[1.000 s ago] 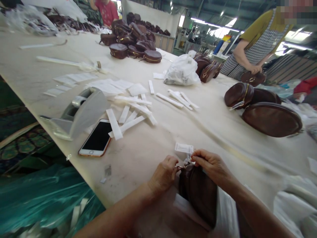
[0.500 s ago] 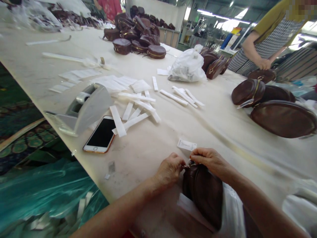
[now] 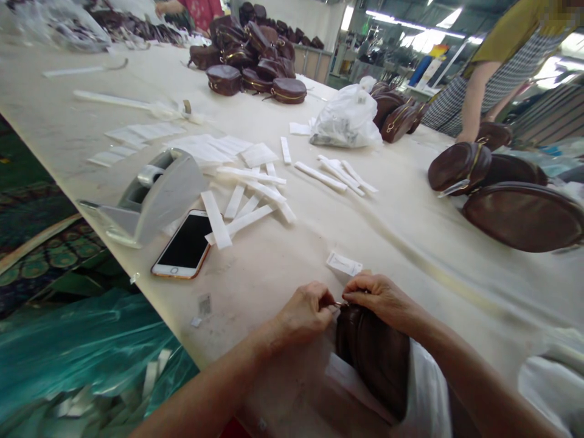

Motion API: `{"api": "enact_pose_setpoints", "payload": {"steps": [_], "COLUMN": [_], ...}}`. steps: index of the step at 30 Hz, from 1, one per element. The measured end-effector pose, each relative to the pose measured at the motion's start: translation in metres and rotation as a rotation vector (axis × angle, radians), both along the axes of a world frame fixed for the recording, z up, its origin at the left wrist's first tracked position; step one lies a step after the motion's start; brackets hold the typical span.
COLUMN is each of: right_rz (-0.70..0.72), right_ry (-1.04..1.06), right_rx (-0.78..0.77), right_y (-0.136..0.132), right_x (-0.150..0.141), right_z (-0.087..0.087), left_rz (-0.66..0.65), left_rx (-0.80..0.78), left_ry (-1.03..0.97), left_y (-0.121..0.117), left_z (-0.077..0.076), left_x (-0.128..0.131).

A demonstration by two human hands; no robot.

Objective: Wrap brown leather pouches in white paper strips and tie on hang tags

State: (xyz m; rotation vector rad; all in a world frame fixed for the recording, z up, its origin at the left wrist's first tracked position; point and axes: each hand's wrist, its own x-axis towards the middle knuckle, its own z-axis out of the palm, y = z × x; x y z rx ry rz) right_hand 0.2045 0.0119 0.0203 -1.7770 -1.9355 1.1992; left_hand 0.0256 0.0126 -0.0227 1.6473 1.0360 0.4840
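Observation:
A small brown leather bag point(image 3: 376, 359) is at the table's near edge, with white wrapping point(image 3: 429, 389) along its right side. At the bag's top corner my left hand point(image 3: 308, 313) is closed in a pinch on a small metal fitting point(image 3: 338, 303). My right hand point(image 3: 381, 299) lies over the top of the bag, thumb and fingers pinched close to the same fitting; its fingertips partly hide what they grip. Just beyond the hands lies a white printed tag point(image 3: 344, 264).
A phone point(image 3: 182, 246), a tape dispenser point(image 3: 157, 188) and several white strips point(image 3: 249, 204) lie left of centre. Brown bags are piled at the back point(image 3: 255, 58) and at the right point(image 3: 524, 216). A white plastic bag point(image 3: 347, 118) stands mid-table. A co-worker in a checked apron point(image 3: 497, 85) stands at far right.
My left hand has curled more tightly beside the fitting, and my right fingertips have shifted slightly left. The co-worker's hand at right has reached down toward the bags.

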Motion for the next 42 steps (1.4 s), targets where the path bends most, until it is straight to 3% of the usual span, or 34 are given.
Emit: {"api": "enact_pose_setpoints", "payload": {"steps": [10,16,23,33,42], "right_rz": [0.025,0.079,0.168,0.223,0.174], "right_ry": [-0.043,-0.054,-0.121,-0.152,-0.172], "right_rx": [0.043,0.193,0.285,0.315,0.309], "right_y": [-0.002,-0.009,-0.014,-0.015,-0.014], "right_x": [-0.005,-0.003,-0.014,-0.024,-0.024], "right_z": [-0.002,-0.002,0.003,0.002,-0.001], "left_rz": [0.099,0.129,0.328,0.416,0.359], "left_rx": [-0.081,-0.377,-0.575,-0.598,-0.567], "left_ry": [0.063,-0.073,-0.289,-0.432,-0.441], "left_y": [-0.005,0.008,0.018,0.021,0.018], "left_z": [0.003,0.011,0.019,0.015,0.011], "left_x": [0.013,-0.002,-0.012,-0.012,-0.011]}}
